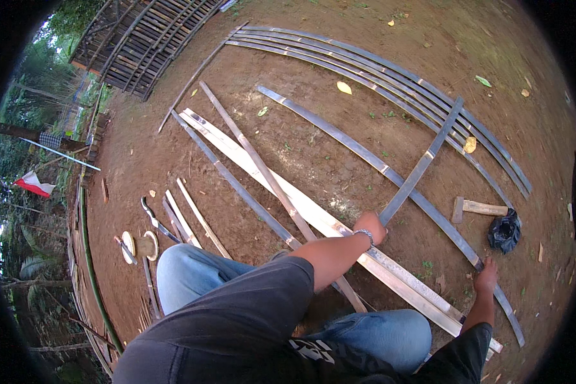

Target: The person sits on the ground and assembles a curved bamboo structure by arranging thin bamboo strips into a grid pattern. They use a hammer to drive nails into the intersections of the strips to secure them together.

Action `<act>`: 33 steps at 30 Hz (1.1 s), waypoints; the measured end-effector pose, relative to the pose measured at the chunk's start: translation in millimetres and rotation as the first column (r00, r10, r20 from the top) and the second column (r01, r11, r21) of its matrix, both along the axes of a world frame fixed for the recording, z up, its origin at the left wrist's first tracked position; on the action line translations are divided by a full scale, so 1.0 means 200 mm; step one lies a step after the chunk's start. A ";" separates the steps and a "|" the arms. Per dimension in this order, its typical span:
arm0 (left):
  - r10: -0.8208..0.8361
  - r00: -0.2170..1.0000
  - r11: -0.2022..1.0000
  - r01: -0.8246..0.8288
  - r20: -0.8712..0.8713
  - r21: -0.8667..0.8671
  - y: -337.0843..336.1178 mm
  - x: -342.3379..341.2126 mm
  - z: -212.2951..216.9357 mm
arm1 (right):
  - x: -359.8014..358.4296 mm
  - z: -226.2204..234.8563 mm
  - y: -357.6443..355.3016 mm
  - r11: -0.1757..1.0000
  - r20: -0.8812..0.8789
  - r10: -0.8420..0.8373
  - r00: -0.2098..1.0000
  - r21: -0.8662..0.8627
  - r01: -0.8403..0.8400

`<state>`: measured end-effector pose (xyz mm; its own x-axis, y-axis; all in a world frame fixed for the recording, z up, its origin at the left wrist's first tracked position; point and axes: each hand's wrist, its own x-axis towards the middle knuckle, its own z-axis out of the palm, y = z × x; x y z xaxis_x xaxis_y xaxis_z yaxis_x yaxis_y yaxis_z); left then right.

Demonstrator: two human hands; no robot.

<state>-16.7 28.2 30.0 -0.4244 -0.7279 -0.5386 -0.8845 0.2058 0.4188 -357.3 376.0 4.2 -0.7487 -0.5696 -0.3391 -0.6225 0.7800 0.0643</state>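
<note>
My left hand [369, 228], with a bracelet at the wrist, is closed around the near end of a short grey bamboo slat [427, 159]. That slat crosses over a long bamboo slat [336, 133], and its far end rests across several parallel slats [339, 54] on the ground. At the right, my right hand [486, 274] grips the long slat near its near end. Pale split bamboo lengths [288, 185] lie in front of my knees, partly under my left forearm. A brown pole [253, 153] lies across them.
A hatchet [483, 207] and a black plastic bag [504, 232] lie on the right. To the left are a curved-handled blade [155, 219], a spool [148, 246] and thin sticks [201, 217]. A slatted bamboo structure [150, 41] stands at the far left on the dirt ground.
</note>
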 end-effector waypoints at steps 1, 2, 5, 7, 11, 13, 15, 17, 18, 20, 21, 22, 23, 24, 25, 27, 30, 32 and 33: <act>0.036 0.999 0.999 -0.036 -0.022 0.000 0.01 0.05 -0.08 | 0.02 -0.02 -0.03 0.997 0.061 -0.004 0.998 -0.071 0.008; 0.066 0.997 0.998 -0.066 -0.046 0.006 0.02 0.09 -0.13 | 0.06 0.00 -0.06 0.991 0.120 -0.009 0.993 -0.134 0.025; 0.114 0.988 0.993 -0.114 -0.105 0.006 0.07 0.04 0.02 | 0.07 0.04 -0.05 0.939 0.168 0.036 0.985 -0.343 0.025; 0.105 0.989 0.994 -0.102 -0.108 0.029 0.06 0.03 0.11 | 0.10 0.00 -0.13 0.872 0.188 0.115 0.975 -0.489 -0.008; 0.112 0.991 0.991 -0.106 -0.066 0.083 0.05 0.06 0.21 | 0.29 -0.03 -0.55 0.810 0.203 0.170 0.964 -0.586 -0.019; 0.125 0.987 0.992 -0.122 -0.099 0.039 0.05 0.06 0.23 | 0.39 0.02 -0.87 0.700 0.164 0.166 0.972 -0.714 0.001; 0.133 0.976 0.991 -0.137 -0.173 -0.011 0.07 0.05 0.20 | 0.43 0.03 -1.13 0.748 0.170 0.230 0.958 -0.660 -0.063; 0.147 0.972 0.989 -0.149 -0.183 0.007 0.07 0.08 0.23 | 0.59 0.16 -1.36 0.667 0.016 0.315 0.949 -0.715 -0.210; 0.156 0.968 0.988 -0.155 -0.198 0.021 0.07 0.09 0.25 | 0.57 0.19 -1.36 0.687 0.018 0.286 0.958 -0.701 -0.192; 0.168 0.965 0.986 -0.169 -0.203 0.009 0.09 0.09 0.25 | 0.52 0.21 -1.34 0.724 0.020 0.223 0.975 -0.673 -0.152; 0.165 0.961 0.985 -0.171 -0.222 -0.006 0.09 0.06 0.27 | 0.41 0.15 -1.25 0.764 0.017 0.242 0.970 -0.619 -0.180; 0.159 0.961 0.986 -0.165 -0.225 -0.007 0.09 0.07 0.26 | 0.39 0.14 -1.16 0.825 0.048 0.232 0.972 -0.539 -0.170; 0.155 0.961 0.987 -0.160 -0.228 -0.007 0.08 0.10 0.27 | 0.39 0.15 -1.06 0.878 0.078 0.219 0.973 -0.452 -0.161; 0.148 0.960 0.988 -0.153 -0.237 -0.006 0.08 0.11 0.28 | 0.36 0.14 -0.95 0.899 0.058 0.214 0.975 -0.402 -0.173; 0.148 0.959 0.988 -0.152 -0.242 0.002 0.07 0.10 0.29 | 0.32 0.12 -0.85 0.918 0.033 0.206 0.978 -0.352 -0.182; 0.158 0.960 0.987 -0.156 -0.231 0.028 0.07 0.11 0.32 | 0.30 0.11 -0.67 0.973 0.058 0.178 0.982 -0.158 -0.167; 0.172 0.956 0.984 -0.179 -0.239 -0.006 0.09 0.10 0.28 | 0.25 0.03 -0.56 0.996 0.022 0.052 0.998 -0.074 -0.050; 0.160 0.958 0.987 -0.158 -0.237 0.027 0.08 0.08 0.29 | 0.16 -0.02 -0.55 0.998 -0.024 0.026 0.999 -0.064 -0.027; 0.158 0.961 0.987 -0.153 -0.227 0.039 0.08 0.09 0.30 | 0.17 -0.03 -0.58 0.998 -0.036 0.018 0.999 -0.063 -0.020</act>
